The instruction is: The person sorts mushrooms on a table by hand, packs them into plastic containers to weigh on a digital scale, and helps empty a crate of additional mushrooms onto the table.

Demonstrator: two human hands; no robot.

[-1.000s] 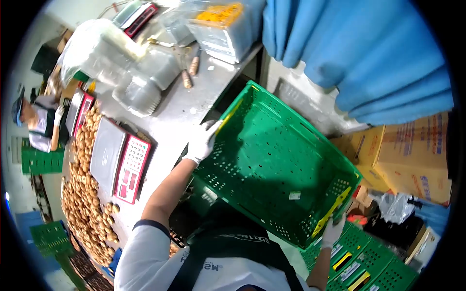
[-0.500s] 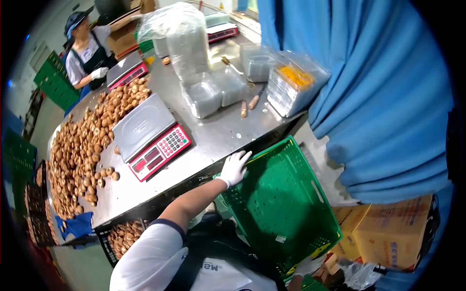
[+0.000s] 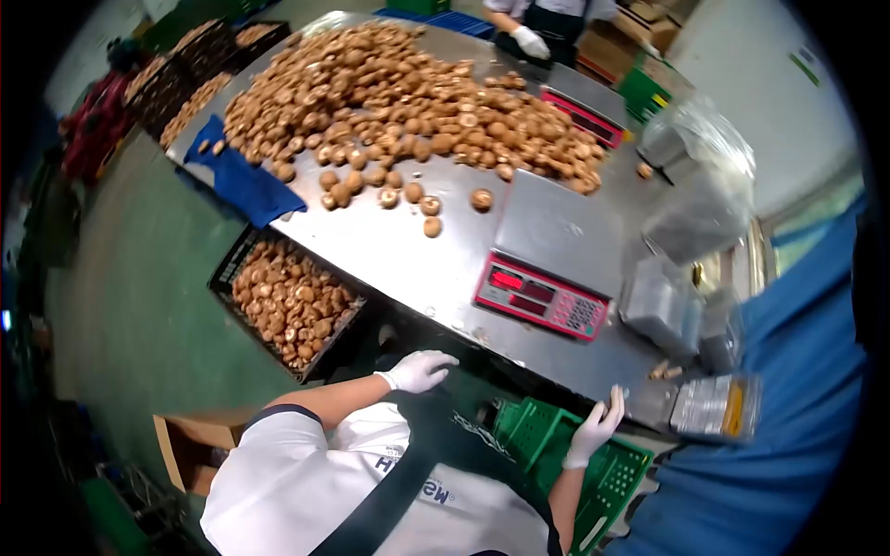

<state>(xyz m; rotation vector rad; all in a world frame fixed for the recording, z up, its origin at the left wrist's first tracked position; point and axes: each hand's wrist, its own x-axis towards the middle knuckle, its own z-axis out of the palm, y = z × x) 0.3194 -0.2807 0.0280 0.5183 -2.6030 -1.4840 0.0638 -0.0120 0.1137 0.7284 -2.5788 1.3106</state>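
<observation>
My left hand (image 3: 419,371), in a white glove, is held in the air in front of my apron, near the table's front edge. Its fingers are stretched out and nothing is in them. To the right, my right hand (image 3: 596,428), also gloved, hovers over a green plastic crate (image 3: 623,477) with its fingers apart and empty. The crate sits low beside the table, partly hidden by my right arm. On the metal table (image 3: 436,287) stands a red and grey digital scale (image 3: 552,269) with nothing on its plate. Behind it spreads a large heap of brown mushrooms (image 3: 371,93).
A black crate (image 3: 252,335) full of mushrooms stands left of me. A blue cloth (image 3: 243,181) hangs over the table's edge. Clear plastic tubs (image 3: 660,306) and a plastic bag (image 3: 709,185) are at the right. Across the table a co-worker's gloved hand (image 3: 531,43) shows near another scale.
My view has swung left toward the mushroom heap. Both hands have let go of the green crate, which now sits lower, at my right side.
</observation>
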